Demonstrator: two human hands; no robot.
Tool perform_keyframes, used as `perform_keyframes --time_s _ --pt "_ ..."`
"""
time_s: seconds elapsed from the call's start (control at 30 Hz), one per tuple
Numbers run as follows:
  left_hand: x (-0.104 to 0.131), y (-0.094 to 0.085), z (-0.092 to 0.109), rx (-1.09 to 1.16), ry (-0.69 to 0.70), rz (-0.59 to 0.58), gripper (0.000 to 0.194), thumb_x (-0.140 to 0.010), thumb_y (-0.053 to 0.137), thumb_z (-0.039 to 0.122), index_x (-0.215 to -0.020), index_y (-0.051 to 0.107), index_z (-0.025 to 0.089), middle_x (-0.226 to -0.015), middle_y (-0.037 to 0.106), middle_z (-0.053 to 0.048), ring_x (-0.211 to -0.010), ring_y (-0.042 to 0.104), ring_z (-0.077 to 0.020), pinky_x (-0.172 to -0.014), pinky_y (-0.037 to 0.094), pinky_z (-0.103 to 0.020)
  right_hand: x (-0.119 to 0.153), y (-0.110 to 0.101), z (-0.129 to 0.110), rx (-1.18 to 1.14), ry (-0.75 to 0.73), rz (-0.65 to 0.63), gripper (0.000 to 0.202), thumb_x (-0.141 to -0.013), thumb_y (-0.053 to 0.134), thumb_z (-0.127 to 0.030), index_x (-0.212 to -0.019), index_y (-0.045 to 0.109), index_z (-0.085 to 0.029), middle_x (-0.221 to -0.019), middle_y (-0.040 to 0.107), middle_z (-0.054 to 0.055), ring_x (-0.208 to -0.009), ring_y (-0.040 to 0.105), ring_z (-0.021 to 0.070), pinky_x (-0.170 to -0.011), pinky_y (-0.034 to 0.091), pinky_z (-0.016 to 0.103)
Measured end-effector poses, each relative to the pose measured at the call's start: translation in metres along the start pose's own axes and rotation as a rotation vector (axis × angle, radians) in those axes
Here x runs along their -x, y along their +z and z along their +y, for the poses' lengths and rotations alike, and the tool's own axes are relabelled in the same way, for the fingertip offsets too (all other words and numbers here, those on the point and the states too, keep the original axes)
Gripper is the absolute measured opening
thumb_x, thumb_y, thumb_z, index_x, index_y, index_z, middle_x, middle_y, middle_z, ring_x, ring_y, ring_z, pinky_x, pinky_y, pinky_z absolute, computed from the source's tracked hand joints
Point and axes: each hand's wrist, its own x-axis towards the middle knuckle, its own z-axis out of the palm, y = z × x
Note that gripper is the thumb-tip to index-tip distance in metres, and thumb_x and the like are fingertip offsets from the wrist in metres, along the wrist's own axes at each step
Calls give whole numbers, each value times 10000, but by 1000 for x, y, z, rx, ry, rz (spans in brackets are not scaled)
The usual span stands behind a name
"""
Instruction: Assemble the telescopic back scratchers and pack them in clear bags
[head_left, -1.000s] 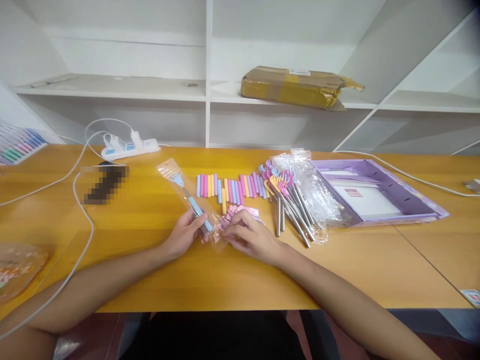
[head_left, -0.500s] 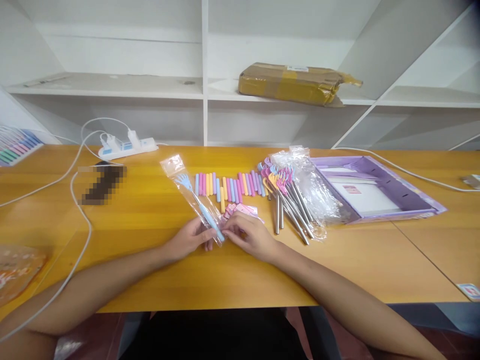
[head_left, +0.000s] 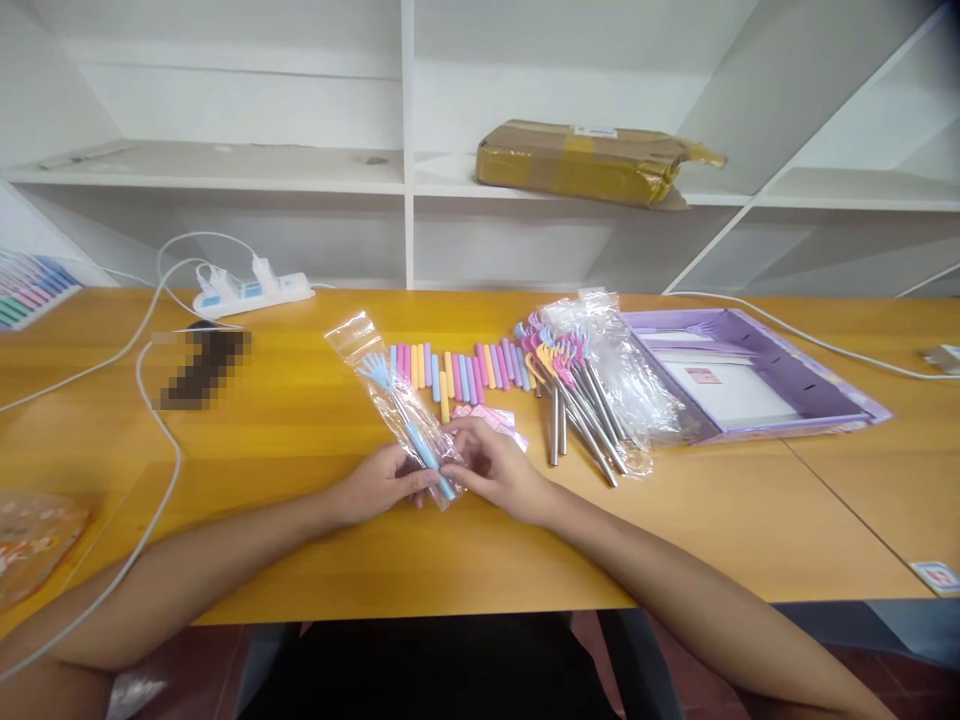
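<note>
A light blue hand-shaped back scratcher point(head_left: 422, 442) lies inside a clear plastic bag point(head_left: 351, 337), slanting with its claw end up and to the left. My left hand point(head_left: 381, 484) is closed on the lower left side of the bag, thumb on top near the handle. From the other side, my right hand point(head_left: 501, 472) pinches the bag by the handle's end. Just beyond my hands is a row of coloured handle sleeves point(head_left: 480, 372) in pink, purple, yellow and blue. Pink printed cards point(head_left: 499, 422) lie partly behind my right hand.
Several back scratchers with bare metal rods point(head_left: 592, 425) lie in a pile to the right, against clear plastic bags point(head_left: 649, 385). Farther right is an open purple box point(head_left: 847, 405). A power strip point(head_left: 259, 295) with white cables stands at the back left. A taped carton point(head_left: 577, 165) rests on the shelf.
The bag and back scratcher have shifted slightly down, and the bag's top now spreads wider and flatter. My right fingers have moved onto the bag's edge beside the handle.
</note>
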Motion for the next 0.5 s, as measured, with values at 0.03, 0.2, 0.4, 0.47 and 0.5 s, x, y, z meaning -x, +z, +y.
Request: perform_keyframes --time_s 0.03,0.2,0.4,0.47,0.5 --pt "0 -1 0 -13 0 -2 356 -962 726 505 -1040 686 160 -899 759 -70 -667 668 -153 -654 556 -296 0 1 0 -13 7 -22 386 -1025 674 -426 -1319 502 -245 -822 566 -49 -641 536 114 -577 426 238" --pt "-1 -2 -5 -43 -3 -13 314 -938 759 456 -1037 700 164 -889 743 -59 -675 660 -154 -664 560 -297 1 1 -2 -67 17 -36 376 -1052 623 -439 -1343 494 -240 -756 542 -65 -639 550 128 -600 441 256" --pt "0 -4 -1 -82 58 -21 297 -951 723 389 -1147 706 167 -965 761 -80 -791 701 -187 -736 586 -318 1 -6 -10 -130 55 -96 376 -1103 520 -434 -1426 455 -251 -816 581 -38 -663 583 131 -623 503 267" --pt "2 -6 6 -180 79 -121 281 -937 729 373 -1139 743 178 -961 773 -74 -822 713 -197 -756 586 -312 2 -8 -10 -199 74 -116 414 -1096 525 -484 -1432 447 -254 -866 582 -28 -660 584 119 -592 512 251" --pt "3 -7 10 -252 75 -198 248 -927 735 364 -1100 768 189 -918 774 -60 -789 708 -190 -726 576 -293 2 -9 -9 -247 88 -125 443 -1079 550 -519 -1418 453 -251 -886 580 -25 -652 585 112 -558 506 236"
